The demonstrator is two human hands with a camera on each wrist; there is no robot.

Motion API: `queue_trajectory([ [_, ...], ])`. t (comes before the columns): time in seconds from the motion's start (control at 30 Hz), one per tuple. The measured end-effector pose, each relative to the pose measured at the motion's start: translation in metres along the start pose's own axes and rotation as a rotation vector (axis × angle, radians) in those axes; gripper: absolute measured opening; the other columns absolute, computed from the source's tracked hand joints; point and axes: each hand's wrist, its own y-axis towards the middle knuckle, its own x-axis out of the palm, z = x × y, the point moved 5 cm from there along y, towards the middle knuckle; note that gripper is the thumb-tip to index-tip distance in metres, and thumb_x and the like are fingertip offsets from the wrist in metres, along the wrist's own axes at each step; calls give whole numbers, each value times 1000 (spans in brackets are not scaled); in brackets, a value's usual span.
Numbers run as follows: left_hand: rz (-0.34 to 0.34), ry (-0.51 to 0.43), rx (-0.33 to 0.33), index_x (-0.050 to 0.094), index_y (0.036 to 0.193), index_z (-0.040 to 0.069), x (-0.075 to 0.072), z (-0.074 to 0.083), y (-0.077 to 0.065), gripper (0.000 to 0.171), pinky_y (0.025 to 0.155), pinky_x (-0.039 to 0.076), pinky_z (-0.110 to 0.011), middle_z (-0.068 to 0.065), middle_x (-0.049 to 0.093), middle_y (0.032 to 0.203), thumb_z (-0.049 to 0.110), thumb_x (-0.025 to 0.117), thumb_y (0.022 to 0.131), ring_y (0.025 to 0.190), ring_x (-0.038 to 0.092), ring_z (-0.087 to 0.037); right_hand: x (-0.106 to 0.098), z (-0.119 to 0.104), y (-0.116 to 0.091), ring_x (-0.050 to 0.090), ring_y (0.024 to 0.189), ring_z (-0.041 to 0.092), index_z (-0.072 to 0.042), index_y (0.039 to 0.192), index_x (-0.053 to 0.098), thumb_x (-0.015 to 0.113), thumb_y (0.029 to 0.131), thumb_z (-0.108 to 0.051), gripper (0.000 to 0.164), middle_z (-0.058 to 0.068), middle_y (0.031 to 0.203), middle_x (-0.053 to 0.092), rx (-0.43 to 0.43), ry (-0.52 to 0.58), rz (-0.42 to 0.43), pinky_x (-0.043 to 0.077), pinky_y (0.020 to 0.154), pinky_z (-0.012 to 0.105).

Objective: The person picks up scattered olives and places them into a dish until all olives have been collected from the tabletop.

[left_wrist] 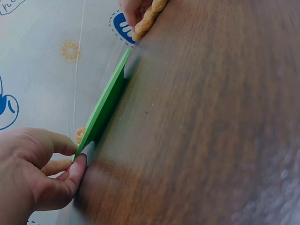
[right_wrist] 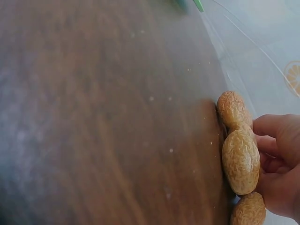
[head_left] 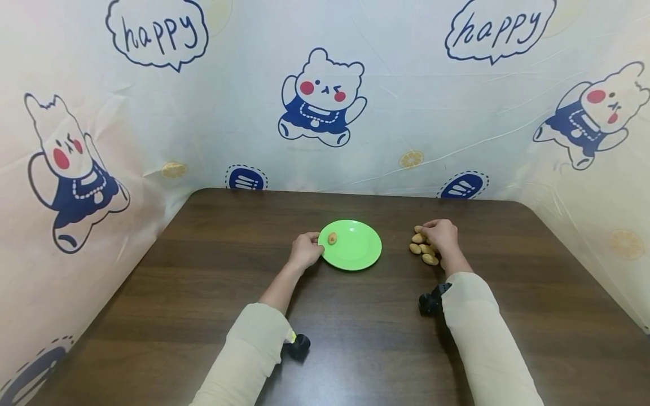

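My left hand (head_left: pixel 306 251) pinches the left rim of a round, light green plate (head_left: pixel 358 254), thumb below and fingers above in the left wrist view. One small orange-brown piece (head_left: pixel 332 238) lies on the plate near that hand. To the right of the plate, several tan, wrinkled oval pieces (head_left: pixel 427 249), nut-like or like dried dates, lie close together on the table. My right hand (head_left: pixel 442 233) reaches down over the far end of this group, its fingertips at the farthest piece (head_left: pixel 418 229). In the right wrist view, nearer pieces (right_wrist: pixel 240 161) hide those fingertips, so its grip cannot be made out.
A brown wood-grain table (head_left: pixel 355 338) spreads under both arms. Behind and beside it hangs a pale curtain (head_left: pixel 396 101) printed with cartoon bears. Black wrist cameras sit at the left cuff (head_left: pixel 298 348) and at the right cuff (head_left: pixel 431 301).
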Motion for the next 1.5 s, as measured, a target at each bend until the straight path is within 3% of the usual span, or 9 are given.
queue_trajectory([
  [0.57, -5, -11, 5, 51, 129, -4, 0, 0, -1, 46, 63, 41, -22, -10, 60, 102, -2, 53, 83, 85, 52, -17, 2, -4, 0, 40, 114, 36, 2, 111, 65, 56, 91, -21, 31, 21, 120, 53, -17, -21, 6, 39, 90, 44],
  [1.5, -11, -22, -12, 49, 131, -3, 0, -1, -2, 46, 66, 42, -23, -11, 59, 105, -1, 53, 85, 90, 52, -18, 6, -12, 0, 55, 96, 32, 0, 108, 65, 56, 92, -20, 27, 18, 106, 62, -94, -115, 88, 46, 80, 42],
])
